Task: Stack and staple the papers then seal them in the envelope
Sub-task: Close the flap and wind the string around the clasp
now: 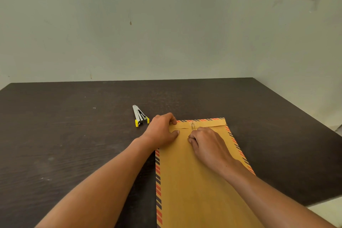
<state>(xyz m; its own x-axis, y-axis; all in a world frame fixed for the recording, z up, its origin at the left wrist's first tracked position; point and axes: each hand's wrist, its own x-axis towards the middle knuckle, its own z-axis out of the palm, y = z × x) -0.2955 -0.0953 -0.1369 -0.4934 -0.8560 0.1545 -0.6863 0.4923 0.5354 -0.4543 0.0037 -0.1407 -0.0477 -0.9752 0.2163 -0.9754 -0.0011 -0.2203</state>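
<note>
- We saw the left hand [162, 131] with its grip curled over the far left corner of the long brown paper envelope with red-and-dark striped edges [194, 181]. Its thumb lay flat on the face, holding that corner down.
- The right hand [208, 141] lay just beside it, fingers curled in, tips right under the small metal-and-thread fastener [192, 126] on the folded flap [209, 123]. We could not tell whether that grip pinched the thread or merely rested there.
- The envelope lay flat on the dark wood-grain worktop [74, 144], lengthwise towards us, its near end out of view. No loose papers showed, so we judged them already inside and the sealing in hand.
- We judged the envelope light, thin and fairly stiff, yet easy to crease or to slide on the smooth top. It seemed best pinned near the flap with one hand while the other worked the fine, fiddly thread.
- The silver metal stapler with yellow ends [140, 116] lay near the left hand, apart from the envelope and blocking nothing. Beyond stood a pale green wall [166, 24].
</note>
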